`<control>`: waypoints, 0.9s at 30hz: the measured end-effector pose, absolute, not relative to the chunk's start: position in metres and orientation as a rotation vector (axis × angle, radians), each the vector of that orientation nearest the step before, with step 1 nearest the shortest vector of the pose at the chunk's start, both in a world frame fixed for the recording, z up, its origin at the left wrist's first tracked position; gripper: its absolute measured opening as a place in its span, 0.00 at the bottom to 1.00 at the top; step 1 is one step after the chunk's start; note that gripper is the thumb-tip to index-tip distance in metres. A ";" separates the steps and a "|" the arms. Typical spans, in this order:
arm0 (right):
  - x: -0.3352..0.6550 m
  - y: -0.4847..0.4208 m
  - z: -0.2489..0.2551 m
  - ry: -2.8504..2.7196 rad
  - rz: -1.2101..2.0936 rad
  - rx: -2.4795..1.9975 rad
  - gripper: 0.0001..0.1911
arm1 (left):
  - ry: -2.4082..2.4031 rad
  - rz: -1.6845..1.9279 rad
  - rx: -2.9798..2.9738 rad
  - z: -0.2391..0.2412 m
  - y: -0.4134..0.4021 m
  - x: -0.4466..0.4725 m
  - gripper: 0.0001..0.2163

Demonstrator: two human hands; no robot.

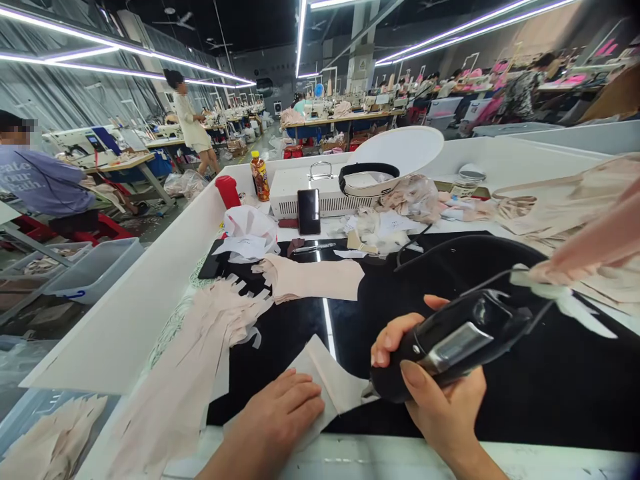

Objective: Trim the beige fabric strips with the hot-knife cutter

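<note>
My right hand (440,387) wraps round a black corded handheld power tool (450,347) with a silver plate on its body. The tool's small metal tip points left and meets the edge of a pale fabric piece (320,367); its exact kind cannot be made out. Flat on that same piece rests my left hand (280,413), fingers stretched out, pressing it to the black mat (400,300). Farther back on the mat lies a beige cut fabric piece (320,279). A long pile of beige fabric pieces (175,373) spreads along the left side.
A white vented box (290,193) stands at the back, a phone (309,212) leaning against it. Nearby are a drink bottle (259,177), a pen (314,248) and crumpled plastic. Beige fabric (590,200) heaps at the right. A raised white wall (115,307) bounds the left.
</note>
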State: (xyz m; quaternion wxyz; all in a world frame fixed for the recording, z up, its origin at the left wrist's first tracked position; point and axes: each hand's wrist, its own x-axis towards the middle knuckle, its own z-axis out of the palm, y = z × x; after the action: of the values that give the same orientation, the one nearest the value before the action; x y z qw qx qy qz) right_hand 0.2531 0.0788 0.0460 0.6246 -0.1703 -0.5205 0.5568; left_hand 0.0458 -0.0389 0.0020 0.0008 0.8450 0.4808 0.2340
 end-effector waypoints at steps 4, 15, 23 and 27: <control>0.255 0.078 0.047 -1.183 1.302 -0.418 0.28 | 1.497 0.765 2.624 0.008 -0.033 0.057 0.15; 0.249 0.076 0.052 -1.167 1.287 -0.495 0.25 | 1.493 0.772 2.656 -0.002 -0.028 0.064 0.11; 0.248 0.079 0.048 -1.139 1.289 -0.478 0.27 | 1.623 0.840 2.543 -0.002 -0.012 0.042 0.18; 0.248 0.077 0.047 -1.135 1.268 -0.501 0.26 | 1.636 0.820 2.525 -0.002 -0.002 0.046 0.18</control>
State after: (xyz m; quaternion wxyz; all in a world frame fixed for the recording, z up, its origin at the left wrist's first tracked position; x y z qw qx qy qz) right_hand 0.2482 0.0768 0.0472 0.6317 -0.2188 -0.4960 0.5541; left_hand 0.0461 -0.0015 -0.0020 0.0115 0.8096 0.5245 0.2630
